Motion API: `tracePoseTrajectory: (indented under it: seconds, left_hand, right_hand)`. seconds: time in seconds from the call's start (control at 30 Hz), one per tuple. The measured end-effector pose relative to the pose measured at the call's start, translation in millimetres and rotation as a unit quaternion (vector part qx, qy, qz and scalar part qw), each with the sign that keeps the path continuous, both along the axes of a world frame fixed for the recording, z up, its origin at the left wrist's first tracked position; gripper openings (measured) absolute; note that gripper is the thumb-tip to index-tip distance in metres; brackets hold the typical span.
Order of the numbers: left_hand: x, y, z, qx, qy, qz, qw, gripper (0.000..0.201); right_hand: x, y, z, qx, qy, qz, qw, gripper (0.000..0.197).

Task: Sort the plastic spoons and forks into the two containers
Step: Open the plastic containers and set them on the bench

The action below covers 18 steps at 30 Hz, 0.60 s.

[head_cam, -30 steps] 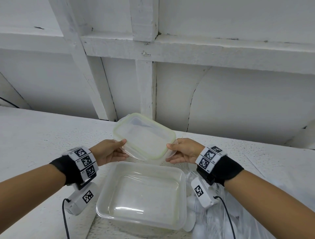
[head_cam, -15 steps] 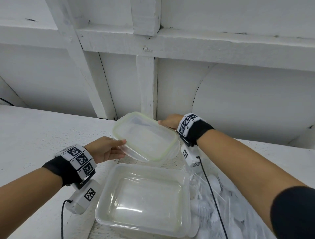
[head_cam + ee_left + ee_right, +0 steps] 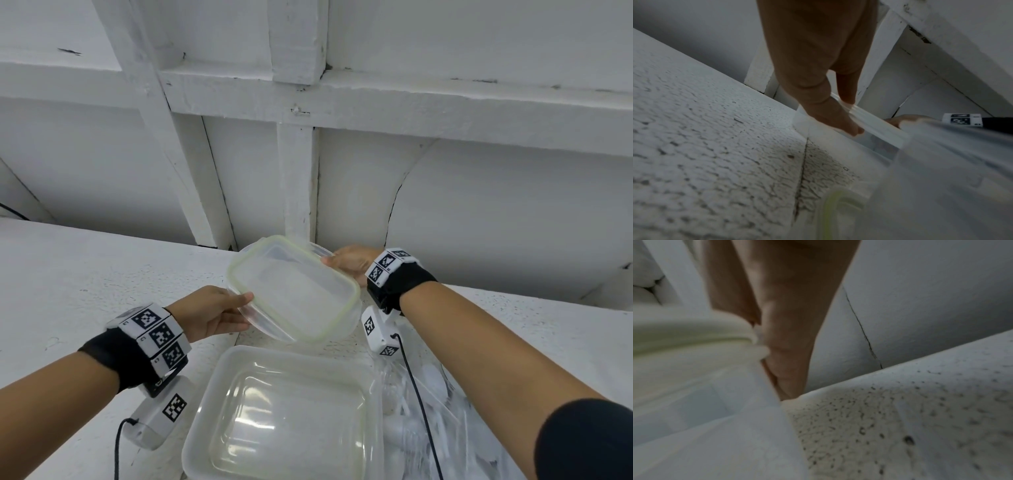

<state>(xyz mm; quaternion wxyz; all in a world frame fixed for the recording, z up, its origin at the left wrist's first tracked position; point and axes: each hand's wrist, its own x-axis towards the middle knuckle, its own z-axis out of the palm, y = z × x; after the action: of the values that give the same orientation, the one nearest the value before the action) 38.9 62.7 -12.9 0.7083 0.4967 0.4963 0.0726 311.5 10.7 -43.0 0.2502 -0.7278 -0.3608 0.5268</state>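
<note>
Low in the frame, one open clear container (image 3: 284, 414) sits on your desk (image 3: 68, 274), a bag of white cutlery (image 3: 424, 431) at its right. Above it, your left hand (image 3: 209, 313) pinches the second, green-rimmed container (image 3: 294, 289), tilted, long axis toward lower right. Your right hand (image 3: 349, 262) grips its far edge.

Bare forearms, banded wrists.
Black wristbands (image 3: 113, 359) carry checkered white tags (image 3: 156, 334); white camera boxes (image 3: 376, 329) trail black cables (image 3: 423, 411).
</note>
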Motion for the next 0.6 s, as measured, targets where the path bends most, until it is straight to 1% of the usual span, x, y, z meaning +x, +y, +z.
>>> tracePoseTrajectory:
  seconds: [0.03, 0.07, 0.1, 0.13, 0.17, 0.2, 0.23, 0.27, 0.3, 0.33, 0.4, 0.43, 0.5, 0.53, 0.6]
  left_hand:
    - [0.0, -0.7, 0.5, 0.003, 0.002, 0.001, 1.0, 0.019]
    - [-0.2, -1.5, 0.9, 0.006, 0.002, 0.003, 1.0, 0.019]
    - [-0.3, -2.7, 1.1, 0.01, 0.004, 0.006, 1.0, 0.019]
    - [-0.5, -4.1, 1.8, 0.016, 0.006, 0.007, 1.0, 0.019]
    - [-1.0, -5.7, 2.9, 0.021, 0.012, 0.006, 1.0, 0.02]
    - [-1.8, -7.4, 4.5, 0.026, 0.017, 0.001, 1.0, 0.02]
    - [-2.5, -8.9, 7.0, 0.031, 0.021, -0.004, 0.999, 0.021]
    - [-2.9, -10.0, 10.4, 0.036, 0.018, -0.007, 0.999, 0.022]
    - [-2.5, -10.4, 15.4, 0.042, 0.008, -0.006, 0.999, 0.022]
    - [-1.4, -10.1, 22.2, 0.048, -0.008, -0.002, 0.999, 0.022]
    - [3.6, -7.5, 39.3, 0.067, -0.041, 0.004, 0.997, 0.023]
    - [7.4, -5.2, 47.7, 0.085, -0.05, 0.002, 0.995, 0.023]
    - [16.7, -1.0, 63.5, 0.144, -0.046, -0.019, 0.988, 0.022]
    - [22.6, 0.5, 70.1, 0.178, -0.04, -0.031, 0.983, 0.023]
    - [34.0, 2.8, 78.6, 0.235, -0.026, -0.043, 0.971, 0.027]
  right_hand:
    - [-5.2, -3.7, 4.6, 0.01, -0.028, -0.001, 1.0, 0.053]
    - [-4.4, -0.1, -0.5, 0.042, -0.069, -0.007, 0.997, 0.029]
    - [-5.5, -4.4, 3.0, 0.05, -0.078, -0.023, 0.995, 0.023]
    - [-7.2, -7.8, 3.5, 0.068, -0.078, -0.02, 0.994, 0.028]
    - [-11.2, -16.1, 10.2, 0.058, -0.087, -0.012, 0.994, 0.032]
    - [-13.8, -20.8, 12.9, 0.068, -0.111, -0.005, 0.991, 0.03]
    - [-17.3, -26.2, 18.4, 0.068, -0.157, 0.016, 0.985, 0.027]
    - [-22.1, -33.2, 25.1, 0.079, -0.21, 0.041, 0.974, 0.035]
    - [-29.6, -41.7, 35.9, 0.095, -0.248, 0.064, 0.962, 0.049]
    - [-39.5, -51.9, 49.6, 0.122, -0.263, 0.082, 0.954, 0.056]
    - [-56.2, -70.5, 71.9, 0.173, -0.247, 0.133, 0.944, 0.058]
    - [-63.1, -79.0, 81.6, 0.179, -0.252, 0.173, 0.935, 0.06]
    - [-75.3, -92.1, 93.4, 0.176, -0.313, 0.232, 0.904, 0.065]
    - [-79.2, -95.8, 95.9, 0.184, -0.356, 0.231, 0.887, 0.063]
    - [-78.9, -97.2, 96.0, 0.226, -0.427, 0.188, 0.855, 0.046]
